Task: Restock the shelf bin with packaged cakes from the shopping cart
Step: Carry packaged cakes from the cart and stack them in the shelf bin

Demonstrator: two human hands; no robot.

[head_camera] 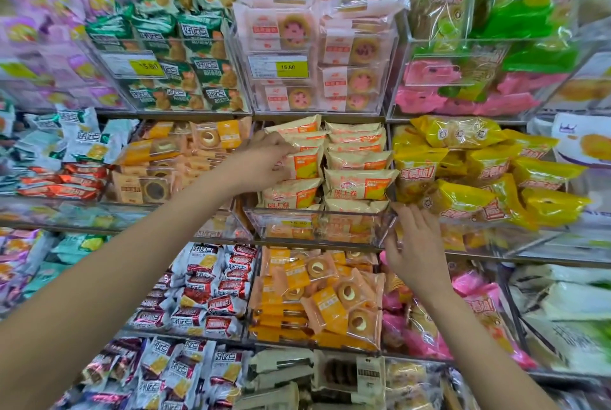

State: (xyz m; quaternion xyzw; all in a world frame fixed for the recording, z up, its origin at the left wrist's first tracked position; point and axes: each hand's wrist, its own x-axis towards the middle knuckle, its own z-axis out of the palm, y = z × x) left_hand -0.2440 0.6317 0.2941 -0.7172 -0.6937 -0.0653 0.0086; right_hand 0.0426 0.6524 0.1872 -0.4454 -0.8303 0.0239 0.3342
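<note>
Along the left side of the shelf wall sit bins of purple, green and white-wrapped snacks, with red-and-white packs (211, 290) lower down. Reaching in from the near left, the left hand (264, 161) has its fingers curled around a cream-and-orange packaged cake (305, 161) in the left stack of the middle clear bin (317, 221), gripping it at the pack's left edge. That bin is almost full, holding two stacks of the same cakes side by side, with a yellow price tag (299, 223) behind its front wall. Above it stands a bin of pink-labelled round cakes (317, 55). Just right of the middle bin, the right hand (415, 247) is spread wide and holds nothing, its fingertips touching the bin's front right corner. Further right lie yellow-wrapped packs (479, 178).
</note>
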